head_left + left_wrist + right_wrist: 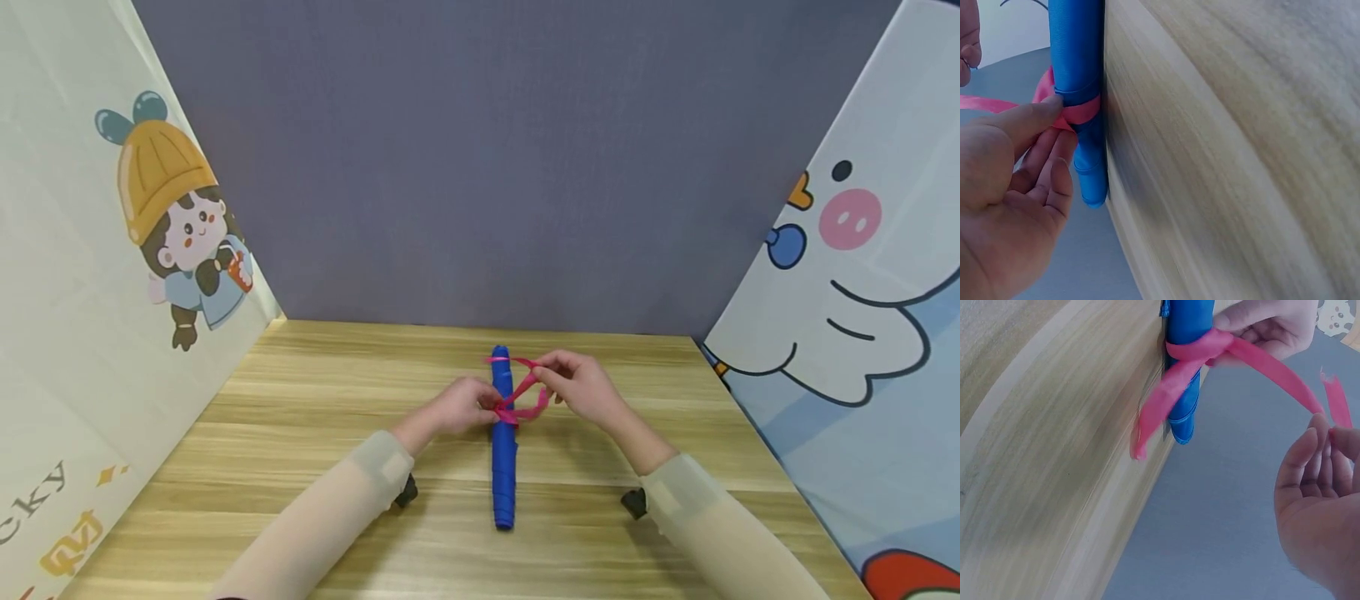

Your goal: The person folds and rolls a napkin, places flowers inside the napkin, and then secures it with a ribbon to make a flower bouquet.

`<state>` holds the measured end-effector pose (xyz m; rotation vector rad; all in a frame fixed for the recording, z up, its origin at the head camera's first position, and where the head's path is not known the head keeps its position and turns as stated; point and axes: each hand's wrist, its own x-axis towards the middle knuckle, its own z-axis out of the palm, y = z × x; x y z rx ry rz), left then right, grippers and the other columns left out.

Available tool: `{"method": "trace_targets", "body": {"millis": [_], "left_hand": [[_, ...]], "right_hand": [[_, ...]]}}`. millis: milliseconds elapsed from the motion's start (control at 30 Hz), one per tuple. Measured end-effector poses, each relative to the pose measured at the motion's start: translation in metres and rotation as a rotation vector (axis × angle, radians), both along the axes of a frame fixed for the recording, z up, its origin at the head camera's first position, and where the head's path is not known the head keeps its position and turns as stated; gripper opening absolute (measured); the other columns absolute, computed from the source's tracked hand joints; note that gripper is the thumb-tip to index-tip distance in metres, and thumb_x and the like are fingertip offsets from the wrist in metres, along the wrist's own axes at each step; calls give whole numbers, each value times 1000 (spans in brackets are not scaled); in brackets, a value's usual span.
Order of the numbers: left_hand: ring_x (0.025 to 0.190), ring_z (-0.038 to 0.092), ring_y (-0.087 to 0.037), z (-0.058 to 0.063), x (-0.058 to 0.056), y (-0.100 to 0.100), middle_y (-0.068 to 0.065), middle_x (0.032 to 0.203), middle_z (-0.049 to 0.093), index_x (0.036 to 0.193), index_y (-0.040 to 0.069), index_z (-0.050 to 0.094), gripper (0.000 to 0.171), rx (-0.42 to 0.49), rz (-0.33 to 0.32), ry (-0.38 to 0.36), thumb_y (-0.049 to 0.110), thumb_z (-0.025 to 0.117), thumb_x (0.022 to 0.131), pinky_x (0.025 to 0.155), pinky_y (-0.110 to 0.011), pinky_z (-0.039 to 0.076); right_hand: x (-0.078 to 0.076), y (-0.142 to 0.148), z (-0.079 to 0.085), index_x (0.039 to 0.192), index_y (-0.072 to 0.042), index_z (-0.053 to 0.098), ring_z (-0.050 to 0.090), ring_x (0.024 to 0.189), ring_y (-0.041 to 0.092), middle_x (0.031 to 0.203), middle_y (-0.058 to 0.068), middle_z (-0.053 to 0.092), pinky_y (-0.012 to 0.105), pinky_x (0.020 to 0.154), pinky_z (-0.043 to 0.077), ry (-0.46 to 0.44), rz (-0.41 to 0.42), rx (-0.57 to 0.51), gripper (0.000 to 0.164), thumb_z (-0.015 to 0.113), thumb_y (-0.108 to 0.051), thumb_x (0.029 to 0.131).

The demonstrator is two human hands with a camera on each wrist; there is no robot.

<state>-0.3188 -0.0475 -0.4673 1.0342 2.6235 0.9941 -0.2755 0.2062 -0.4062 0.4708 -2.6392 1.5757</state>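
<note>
A long blue roll point(504, 479) lies on the table, pointing away from me. Around its middle runs a pink ribbon point(521, 389), crossed over itself on top. My left hand point(459, 407) pinches the ribbon at that crossing, against the roll's left side; the fingertips point(1054, 103) touch the roll. Off to the right and raised, my right hand point(583, 387) pinches one length of ribbon point(1275, 370) between thumb and fingers. A frayed end point(1335, 397) sticks out beyond that pinch. Another loose tail point(1159, 409) hangs across the roll.
The wooden table point(300, 400) ends at a grey panel point(480, 167) behind the roll. Printed white panels stand on the left point(67, 250) and right point(885, 333). Small black devices point(634, 502) sit at both wrists.
</note>
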Motion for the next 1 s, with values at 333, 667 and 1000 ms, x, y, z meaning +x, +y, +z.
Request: {"method": "trace_targets", "body": {"millis": [333,667,1000], "left_hand": [[95,57,-14,0,0,-1,-4,99,67,91,9,81,19,5,44,28,19,74,105,85,-30,50],[83,62,-9,0,0,-5,-2,97,75,105,7,81,13,85,59,-146,18,74,105,73,-25,51],[79,69,-22,-5,-2,-5,-11,97,75,135,-1,60,30,242,24,-316,10,68,109,69,-26,54]], "right_hand": [[0,1,-2,118,-7,78,70,78,24,91,5,76,29,65,57,-4,7,-7,20,71,-23,109],[0,1,-3,119,-8,78,71,83,35,92,7,76,27,63,55,-23,-7,11,23,71,-27,109],[0,1,-3,119,-9,78,70,81,29,92,6,76,34,65,58,-15,-4,33,22,71,-27,109]]}}
